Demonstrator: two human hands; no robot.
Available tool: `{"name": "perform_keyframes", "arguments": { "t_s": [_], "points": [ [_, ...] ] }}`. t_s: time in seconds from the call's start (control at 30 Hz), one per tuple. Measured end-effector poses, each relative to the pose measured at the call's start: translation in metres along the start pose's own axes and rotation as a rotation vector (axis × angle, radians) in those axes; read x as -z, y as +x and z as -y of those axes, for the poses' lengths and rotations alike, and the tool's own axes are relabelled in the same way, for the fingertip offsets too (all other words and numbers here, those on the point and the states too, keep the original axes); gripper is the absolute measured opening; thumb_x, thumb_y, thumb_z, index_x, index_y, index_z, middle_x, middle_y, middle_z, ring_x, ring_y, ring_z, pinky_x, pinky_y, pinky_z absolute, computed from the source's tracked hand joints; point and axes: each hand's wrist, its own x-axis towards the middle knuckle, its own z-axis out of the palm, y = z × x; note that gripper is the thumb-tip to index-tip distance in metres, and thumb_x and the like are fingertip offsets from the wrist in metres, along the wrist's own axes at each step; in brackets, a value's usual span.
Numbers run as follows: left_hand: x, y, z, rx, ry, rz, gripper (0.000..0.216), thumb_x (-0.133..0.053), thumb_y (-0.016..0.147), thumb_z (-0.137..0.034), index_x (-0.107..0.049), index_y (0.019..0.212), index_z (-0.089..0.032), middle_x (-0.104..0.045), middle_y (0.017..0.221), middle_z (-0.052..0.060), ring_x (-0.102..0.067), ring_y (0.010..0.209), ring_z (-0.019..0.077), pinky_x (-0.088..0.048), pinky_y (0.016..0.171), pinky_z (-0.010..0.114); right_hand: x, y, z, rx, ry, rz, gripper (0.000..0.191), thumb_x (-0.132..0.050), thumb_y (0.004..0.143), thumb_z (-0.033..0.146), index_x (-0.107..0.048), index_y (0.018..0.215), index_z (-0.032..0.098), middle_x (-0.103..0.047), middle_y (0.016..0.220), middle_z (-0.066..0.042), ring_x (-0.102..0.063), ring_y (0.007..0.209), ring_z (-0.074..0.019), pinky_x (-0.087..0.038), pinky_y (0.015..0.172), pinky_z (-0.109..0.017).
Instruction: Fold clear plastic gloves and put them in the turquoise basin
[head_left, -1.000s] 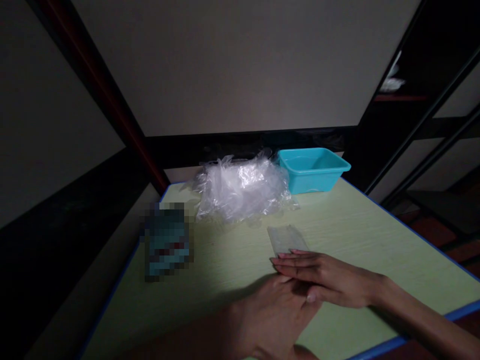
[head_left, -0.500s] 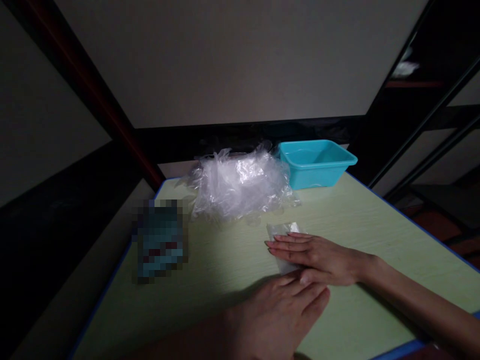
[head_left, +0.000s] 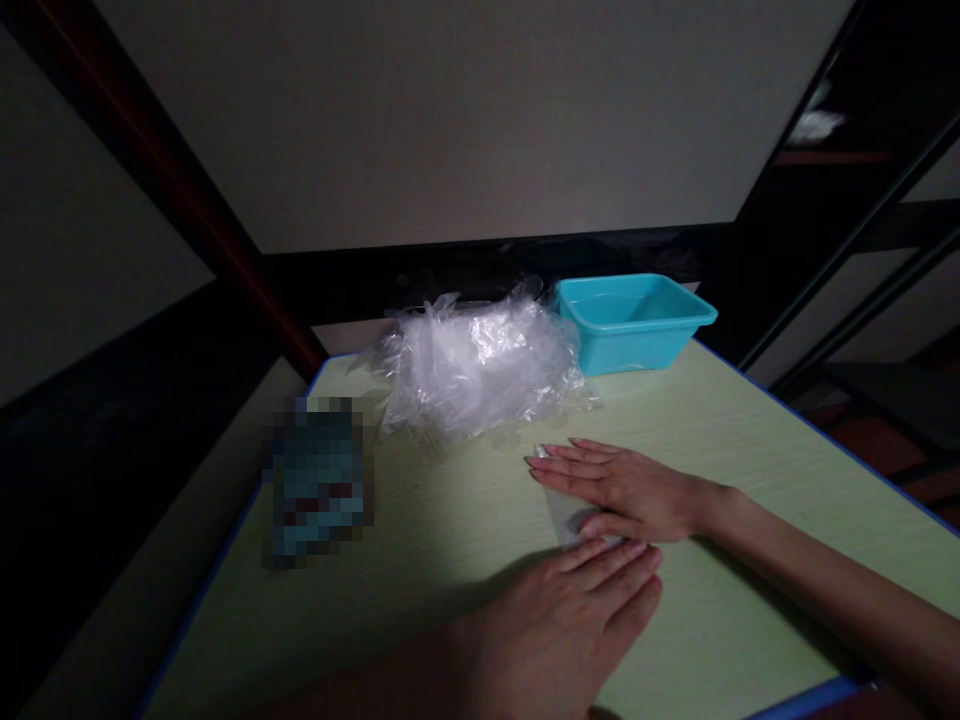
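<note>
while flat under hands (head_left: 592, 560), thin clear film (head_left: 564, 518)

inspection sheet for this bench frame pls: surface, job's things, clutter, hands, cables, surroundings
Surface: pale green table with blue edge, dimly lit.
Job's things: small clear plastic piece flat on the table under both hands.
Clutter: heap of clear plastic; teal tub behind it; blurred-out item at the left edge.
Hands: right hand flat, palm down on the piece; left hand flat, fingertips at its near end.
Cables: nothing seen.
Surroundings: plain wall, dark frame bars.
</note>
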Motion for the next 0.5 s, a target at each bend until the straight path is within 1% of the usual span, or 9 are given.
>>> {"name": "perform_keyframes", "arguments": {
  "t_s": [0.07,0.23,0.4,0.5],
  "points": [
    [-0.0007,-0.0003,0.0003,0.007,0.016,-0.001,0.055,-0.042,0.088,-0.027,-0.026,0.134,-0.002,-0.019,0.145,0.014,-0.016,0.134,0.0212,-0.014,0.11,0.031,-0.0006,0.0003,-0.0013,-0.005,-0.011,-0.008,0.063,-0.037,0.09,0.045,-0.009,0.142,0.022,-0.02,0.147,-0.002,-0.015,0.134,-0.0154,-0.012,0.109,-0.038],
    [0.0013,-0.0013,-0.0001,-0.007,0.022,0.018,0.065,-0.048,0.085,-0.034,-0.024,0.135,-0.001,-0.017,0.146,0.014,-0.015,0.134,0.0217,-0.015,0.11,0.031,-0.0001,0.002,-0.0036,-0.028,-0.04,-0.023,0.065,-0.036,0.089,0.048,-0.009,0.142,0.02,-0.019,0.147,-0.004,-0.014,0.134,-0.0178,-0.011,0.109,-0.04],
    [0.0046,-0.0027,-0.0011,-0.005,0.02,0.007,0.065,-0.045,0.086,-0.038,-0.023,0.135,-0.002,-0.017,0.146,0.014,-0.013,0.134,0.021,-0.013,0.11,0.03,0.0005,0.0039,-0.0049,-0.042,-0.079,0.003,0.065,-0.034,0.09,0.049,-0.008,0.142,0.02,-0.015,0.148,-0.003,-0.012,0.135,-0.0189,-0.01,0.109,-0.042],
    [0.0038,-0.0033,-0.0012,0.002,0.018,-0.004,0.064,-0.043,0.087,-0.038,-0.022,0.136,-0.003,-0.016,0.146,0.013,-0.012,0.134,0.0204,-0.013,0.109,0.029,0.0004,0.0042,-0.0057,-0.046,-0.093,0.002,0.065,-0.035,0.09,0.049,-0.007,0.142,0.021,-0.016,0.147,-0.001,-0.01,0.135,-0.0197,-0.01,0.109,-0.043]
  ]
}}
